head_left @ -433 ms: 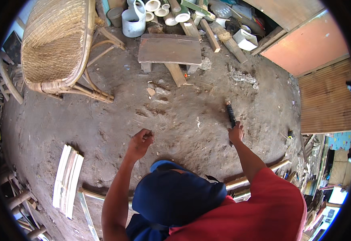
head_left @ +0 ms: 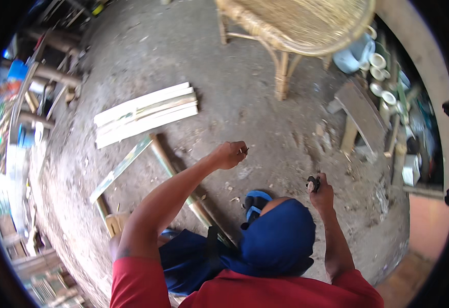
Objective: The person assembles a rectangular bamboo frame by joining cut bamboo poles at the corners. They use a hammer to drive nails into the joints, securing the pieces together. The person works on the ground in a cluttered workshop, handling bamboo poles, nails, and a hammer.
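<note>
My left hand (head_left: pixel 228 154) is raised over the dirt floor (head_left: pixel 193 56), fingers curled into a fist, with a small thin piece (head_left: pixel 244 150) sticking out between them. My right hand (head_left: pixel 322 192) is closed around the dark handle of a tool (head_left: pixel 312 182), held just above the ground near my blue head cloth (head_left: pixel 278 236). The rest of the tool is hidden by the hand. The two hands are apart, about a forearm's length.
Pale split bamboo slats (head_left: pixel 145 113) lie on the floor to the left, with a bamboo pole (head_left: pixel 165 159) beside them. A wicker chair (head_left: pixel 296 25) stands at the top. A low wooden stool (head_left: pixel 360 110) and several cut bamboo sections (head_left: pixel 381 77) crowd the right.
The whole view has swung round, so the chair now sits at the top right. My right hand has lifted the dark tool off the ground and closer to me.
</note>
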Tool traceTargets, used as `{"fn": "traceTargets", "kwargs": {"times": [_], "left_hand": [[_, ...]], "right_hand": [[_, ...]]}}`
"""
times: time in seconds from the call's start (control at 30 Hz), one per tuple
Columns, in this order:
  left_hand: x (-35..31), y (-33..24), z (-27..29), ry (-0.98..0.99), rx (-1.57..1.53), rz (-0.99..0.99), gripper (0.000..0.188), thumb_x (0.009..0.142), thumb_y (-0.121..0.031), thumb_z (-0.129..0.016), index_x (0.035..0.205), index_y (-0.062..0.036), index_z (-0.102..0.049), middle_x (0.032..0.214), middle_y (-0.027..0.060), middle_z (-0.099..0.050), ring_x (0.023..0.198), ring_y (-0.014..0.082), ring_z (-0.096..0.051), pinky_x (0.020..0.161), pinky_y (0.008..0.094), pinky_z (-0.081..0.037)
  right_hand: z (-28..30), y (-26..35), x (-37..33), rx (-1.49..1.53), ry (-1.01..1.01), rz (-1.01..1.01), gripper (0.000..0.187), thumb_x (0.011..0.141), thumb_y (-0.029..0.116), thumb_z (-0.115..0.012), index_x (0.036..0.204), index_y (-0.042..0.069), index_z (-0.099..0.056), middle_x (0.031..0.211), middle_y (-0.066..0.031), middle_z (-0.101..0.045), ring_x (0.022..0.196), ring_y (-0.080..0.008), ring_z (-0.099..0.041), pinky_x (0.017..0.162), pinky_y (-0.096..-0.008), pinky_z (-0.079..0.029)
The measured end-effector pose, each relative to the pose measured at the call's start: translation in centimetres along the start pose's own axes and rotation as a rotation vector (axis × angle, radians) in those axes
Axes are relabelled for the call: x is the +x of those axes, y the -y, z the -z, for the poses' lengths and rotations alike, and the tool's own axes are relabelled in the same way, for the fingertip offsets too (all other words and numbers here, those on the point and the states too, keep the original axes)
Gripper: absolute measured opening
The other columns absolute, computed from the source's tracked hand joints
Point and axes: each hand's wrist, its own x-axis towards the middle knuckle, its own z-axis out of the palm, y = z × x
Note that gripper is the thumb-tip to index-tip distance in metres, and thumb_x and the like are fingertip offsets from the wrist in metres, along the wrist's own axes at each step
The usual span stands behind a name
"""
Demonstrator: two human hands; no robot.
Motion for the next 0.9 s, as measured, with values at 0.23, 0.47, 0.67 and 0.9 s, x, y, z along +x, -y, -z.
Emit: {"fn": "traceTargets", "kwargs": {"times": [0.23, 0.47, 0.67, 0.9], "left_hand": [[-13.6, 10.0, 7.9, -0.109, 0.395, 0.271, 0.018, 0.098, -0.02, -0.056, 0.11, -0.0072, -0.06, 0.09, 0.0179, -0.073, 0.086, 0.0414, -0.072, 0.075, 0.0534, -0.055], [-23.2, 20.4, 8.7, -0.476, 0.096, 0.26, 0.017, 0.094, -0.016, -0.066, 0.108, -0.0071, -0.069, 0.1, 0.0151, -0.074, 0.093, 0.035, -0.073, 0.078, 0.046, -0.057], [-23.7, 27.8, 8.6, -0.962, -0.108, 0.293, 0.023, 0.094, -0.014, -0.069, 0.115, -0.0085, -0.073, 0.102, 0.0129, -0.074, 0.091, 0.0315, -0.073, 0.08, 0.0396, -0.057], [-23.8, 32.8, 5.9, -1.325, -1.349, 0.299, 0.014, 0.103, -0.019, -0.068, 0.114, -0.0117, -0.065, 0.107, 0.0046, -0.073, 0.1, 0.0186, -0.07, 0.087, 0.0346, -0.055]], "right_hand": [[-3.7, 23.7, 13.4, 0.89, 0.769, 0.183, 0.027, 0.096, 0.002, -0.056, 0.123, 0.007, -0.059, 0.101, -0.0148, -0.073, 0.088, -0.0223, -0.075, 0.072, -0.0353, -0.06], [-9.5, 39.1, 14.3, 0.955, 1.437, -0.062, 0.029, 0.098, 0.024, -0.068, 0.115, 0.003, -0.058, 0.109, -0.016, -0.07, 0.088, -0.024, -0.072, 0.079, -0.0351, -0.061], [-19.3, 39.6, 14.9, -0.219, 0.915, 0.658, 0.042, 0.088, 0.028, -0.078, 0.115, 0.005, -0.056, 0.077, -0.0193, -0.068, 0.074, -0.0382, -0.068, 0.071, -0.0494, -0.05], [-25.3, 38.1, 14.5, -0.355, 0.514, 0.685, 0.033, 0.092, 0.015, -0.069, 0.123, 0.004, -0.061, 0.121, -0.0198, -0.063, 0.113, -0.0405, -0.062, 0.094, -0.047, -0.051]]}}
